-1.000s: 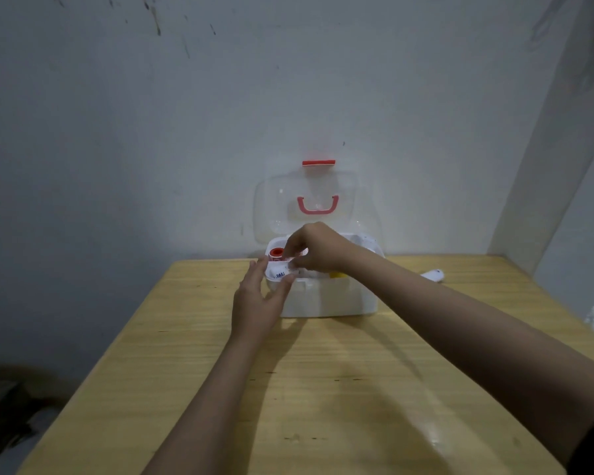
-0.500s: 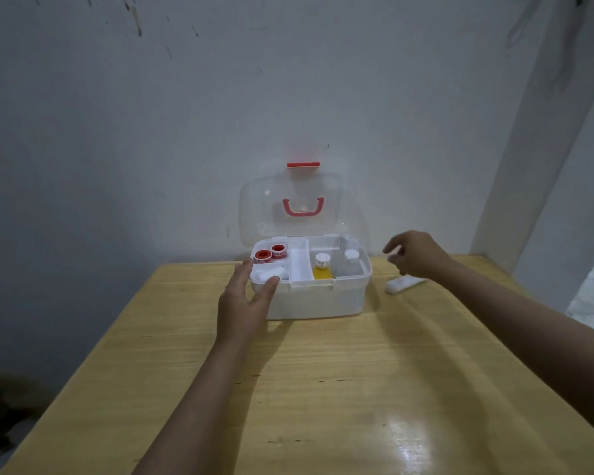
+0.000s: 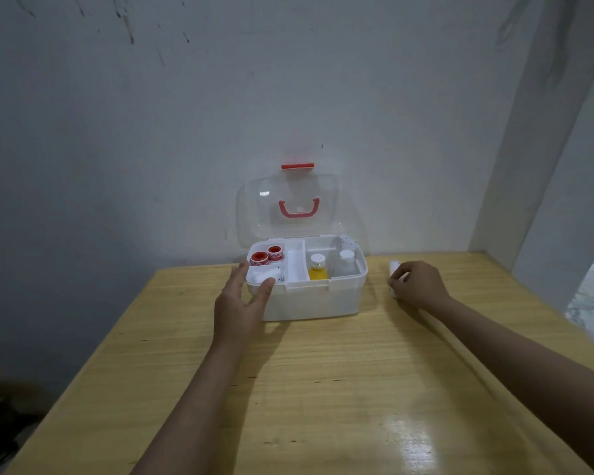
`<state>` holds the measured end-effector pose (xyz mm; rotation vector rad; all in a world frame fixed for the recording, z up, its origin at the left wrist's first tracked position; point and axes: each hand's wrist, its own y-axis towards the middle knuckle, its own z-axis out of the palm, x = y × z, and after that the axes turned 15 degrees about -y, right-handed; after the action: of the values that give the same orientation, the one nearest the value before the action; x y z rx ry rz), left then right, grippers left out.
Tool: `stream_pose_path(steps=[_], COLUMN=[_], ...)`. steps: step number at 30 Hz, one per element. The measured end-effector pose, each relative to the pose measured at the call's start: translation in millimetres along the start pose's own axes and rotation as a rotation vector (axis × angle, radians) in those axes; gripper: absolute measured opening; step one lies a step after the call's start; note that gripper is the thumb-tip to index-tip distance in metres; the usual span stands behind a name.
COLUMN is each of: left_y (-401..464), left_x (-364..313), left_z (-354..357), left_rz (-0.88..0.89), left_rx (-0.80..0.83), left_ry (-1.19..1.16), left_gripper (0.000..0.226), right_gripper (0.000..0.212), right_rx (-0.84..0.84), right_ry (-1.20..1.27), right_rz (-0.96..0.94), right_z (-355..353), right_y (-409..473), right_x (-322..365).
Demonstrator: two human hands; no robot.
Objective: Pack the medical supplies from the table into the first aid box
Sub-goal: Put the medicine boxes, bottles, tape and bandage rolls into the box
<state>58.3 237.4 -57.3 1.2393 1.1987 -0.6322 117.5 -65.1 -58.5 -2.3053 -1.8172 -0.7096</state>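
From the head camera, the first aid box [image 3: 309,299] stands open at the far edge of the table [image 3: 323,389], its clear lid [image 3: 288,207] upright against the wall. Inside, two red-ringed tape rolls [image 3: 266,256] and a white roll [image 3: 266,274] fill the left compartment, with a yellow bottle [image 3: 318,269] and a clear bottle [image 3: 346,262] on the right.

The step in hand looks to be picking up the last loose supply: a small white tube-like item [image 3: 394,269] lying on the table just right of the box. The right hand [image 3: 417,286] is curled over it, fingers closing on it; it is not yet lifted. The left hand [image 3: 242,303] is spread flat, grasping nothing, steadying the box's front-left corner.

Next, the item likely needs lifting over the right wall and setting into a free compartment.
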Motion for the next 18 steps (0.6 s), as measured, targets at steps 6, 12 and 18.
stream_pose_path(steps=[6,12,18], left_y=[1,2,2], left_x=[1,2,2], left_z=[-2,-2,-4], left_rz=[-0.020,-0.029,-0.038], left_rx=[0.010,0.018,0.032], left_ry=[-0.019,-0.022,-0.025], left_gripper=[0.063,0.064,0.064], right_gripper=[0.009,0.006,0.010], right_rx=[-0.163,-0.219,-0.054], right_ry=[0.241,0.451,0.225], right_rz=[-0.054,-0.246,-0.376], right_z=[-32,-67,-58], right_y=[-20,-46,-51], right_x=[25,92,160])
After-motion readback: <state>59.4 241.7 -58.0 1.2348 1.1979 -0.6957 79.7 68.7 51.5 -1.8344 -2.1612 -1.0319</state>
